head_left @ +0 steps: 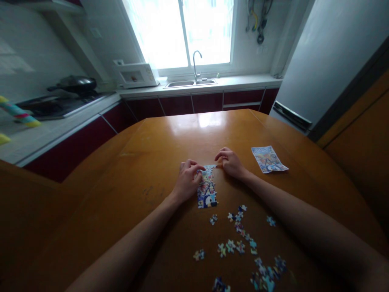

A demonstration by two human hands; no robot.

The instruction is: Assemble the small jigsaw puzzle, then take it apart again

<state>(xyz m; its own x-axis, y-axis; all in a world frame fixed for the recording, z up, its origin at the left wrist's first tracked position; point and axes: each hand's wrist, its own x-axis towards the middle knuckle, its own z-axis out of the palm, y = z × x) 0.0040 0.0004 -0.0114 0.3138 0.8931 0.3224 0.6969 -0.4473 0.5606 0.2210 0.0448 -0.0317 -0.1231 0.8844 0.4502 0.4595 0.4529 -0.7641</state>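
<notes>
A partly assembled jigsaw puzzle [207,186] lies flat on the wooden table, with a blue and white cartoon figure at its near end and a jagged right side. My left hand [189,178] rests over its upper left edge, fingers apart and their tips on the pieces. Just beyond the puzzle's top right corner, my right hand [231,163] hovers low or touches the table with bent fingers. A gap shows between its fingertips and thumb, and I see no piece held there. Loose puzzle pieces [230,246] lie scattered on the near side, singly and in small clusters.
A creased picture sheet [269,159] lies to the right on the wooden table [170,142]. Beyond the table stand a sink [191,83] with a tap, a white microwave [136,76], a stove with a dark pan [75,84], and a refrigerator [334,52].
</notes>
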